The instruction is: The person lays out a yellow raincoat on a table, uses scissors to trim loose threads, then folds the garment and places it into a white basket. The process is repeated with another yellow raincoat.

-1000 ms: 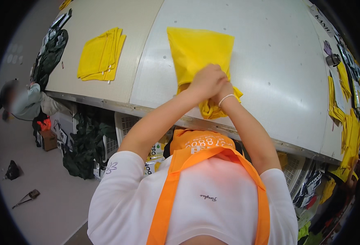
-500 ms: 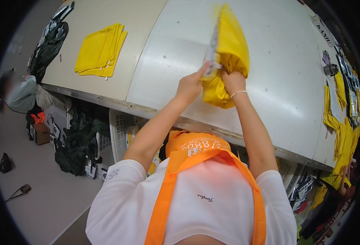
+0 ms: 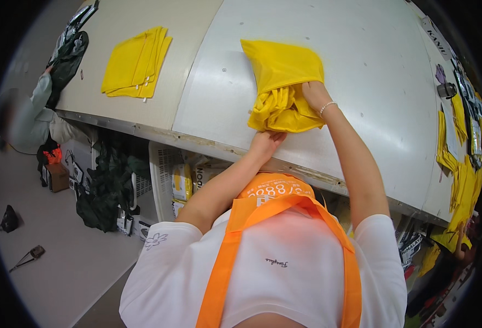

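On the metal table in front of me lies a yellow fabric bag (image 3: 282, 64), its mouth toward me. Crumpled yellow fabric (image 3: 279, 109) bulges from that mouth. My right hand (image 3: 316, 97), with a beaded bracelet at the wrist, reaches into the right side of the opening; its fingers are hidden in the fabric. My left hand (image 3: 267, 144) is at the bundle's near edge, palm up, its fingers closed on the lower fabric with the tips partly hidden beneath it.
Flat folded yellow pieces (image 3: 137, 63) lie stacked at the left. A person (image 3: 30, 120) handles dark green fabric (image 3: 69, 63) at the far left. More yellow pieces (image 3: 462, 186) and a small dark cup (image 3: 446, 90) are at the right edge. White crates (image 3: 162, 164) stand under the table.
The bag has come down from a raised, upright hold and now lies flatter on the table, opening toward me. My left hand moved from its side to below its near edge.
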### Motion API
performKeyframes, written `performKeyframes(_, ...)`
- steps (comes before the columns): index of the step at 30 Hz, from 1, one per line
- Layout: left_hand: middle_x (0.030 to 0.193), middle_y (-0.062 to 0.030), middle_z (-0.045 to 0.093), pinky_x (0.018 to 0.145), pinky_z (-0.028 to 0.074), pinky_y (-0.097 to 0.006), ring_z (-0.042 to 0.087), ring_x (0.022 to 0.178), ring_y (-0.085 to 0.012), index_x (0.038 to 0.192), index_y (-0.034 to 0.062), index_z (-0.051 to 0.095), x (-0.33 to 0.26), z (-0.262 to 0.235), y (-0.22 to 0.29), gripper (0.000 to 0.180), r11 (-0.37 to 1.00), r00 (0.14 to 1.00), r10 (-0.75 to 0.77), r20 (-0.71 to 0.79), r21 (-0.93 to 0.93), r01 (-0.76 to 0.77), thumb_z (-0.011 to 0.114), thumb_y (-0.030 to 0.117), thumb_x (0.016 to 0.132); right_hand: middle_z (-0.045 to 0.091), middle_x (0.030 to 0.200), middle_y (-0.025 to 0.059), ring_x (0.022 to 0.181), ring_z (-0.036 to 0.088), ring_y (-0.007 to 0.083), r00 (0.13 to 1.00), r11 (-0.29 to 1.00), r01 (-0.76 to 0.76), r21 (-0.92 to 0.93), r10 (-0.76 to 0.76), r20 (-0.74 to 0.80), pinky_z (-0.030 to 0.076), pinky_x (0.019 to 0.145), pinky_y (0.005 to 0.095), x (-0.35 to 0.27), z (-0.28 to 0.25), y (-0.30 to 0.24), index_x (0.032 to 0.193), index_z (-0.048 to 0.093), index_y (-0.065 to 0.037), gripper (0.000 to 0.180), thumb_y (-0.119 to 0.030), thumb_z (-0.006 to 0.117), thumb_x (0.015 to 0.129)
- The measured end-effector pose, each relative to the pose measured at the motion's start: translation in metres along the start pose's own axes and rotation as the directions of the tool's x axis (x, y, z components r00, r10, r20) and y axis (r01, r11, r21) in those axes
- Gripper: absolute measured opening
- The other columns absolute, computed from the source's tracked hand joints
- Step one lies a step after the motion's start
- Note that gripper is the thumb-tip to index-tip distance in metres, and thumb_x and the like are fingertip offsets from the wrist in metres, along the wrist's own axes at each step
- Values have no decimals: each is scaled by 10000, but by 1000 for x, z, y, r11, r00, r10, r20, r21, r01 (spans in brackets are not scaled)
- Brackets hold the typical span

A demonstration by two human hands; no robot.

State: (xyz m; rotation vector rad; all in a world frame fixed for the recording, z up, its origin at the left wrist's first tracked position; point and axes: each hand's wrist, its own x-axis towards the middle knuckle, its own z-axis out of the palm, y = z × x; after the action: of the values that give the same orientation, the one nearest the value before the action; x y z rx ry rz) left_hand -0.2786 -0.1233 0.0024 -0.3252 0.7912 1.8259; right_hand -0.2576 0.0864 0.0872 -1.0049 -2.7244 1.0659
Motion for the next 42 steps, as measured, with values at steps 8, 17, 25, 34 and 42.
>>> performKeyframes(8,1175,-119,548,859,509,-359,588,1003,-233,1235,23,436,-4,18,-5,329,954,999,32,-42,300,-18,417,27,907,668,948,93,895,636,245,958,384,284,-879,-71,278,494,709,355,-13,5,-11,1035,650,-133,239,-213,509,860)
performKeyframes(17,1137,-108,589,812,529,-347,608,996,-215,1270,72,439,-14,-1,-5,357,915,999,-5,-44,402,23,377,87,919,681,936,-26,901,634,159,790,74,613,-787,-41,611,486,682,302,-23,-21,-65,938,699,-195,168,-252,578,836)
performKeyframes(25,1173,-74,575,804,529,-326,615,984,-201,1322,158,393,-8,2,-24,388,876,987,-162,1,460,143,424,153,935,658,1004,126,928,623,306,892,574,320,-754,85,443,483,821,383,-42,-25,-43,1043,648,-97,270,-209,481,861)
performKeyframes(34,1253,-107,522,985,404,-343,511,1154,-222,1306,80,406,-3,5,-33,383,843,942,-323,89,480,244,436,211,948,614,1107,150,1055,553,319,984,917,98,-387,-149,-102,393,947,416,-23,29,-15,1070,627,-88,341,-310,445,886)
performKeyframes(42,1251,-106,529,986,394,-363,521,1145,-234,1319,109,398,-16,48,-10,387,875,938,-341,65,388,291,391,261,964,595,1149,132,1102,522,303,983,963,169,-210,-151,102,369,963,414,-26,-10,-31,1086,618,-104,354,-340,449,884)
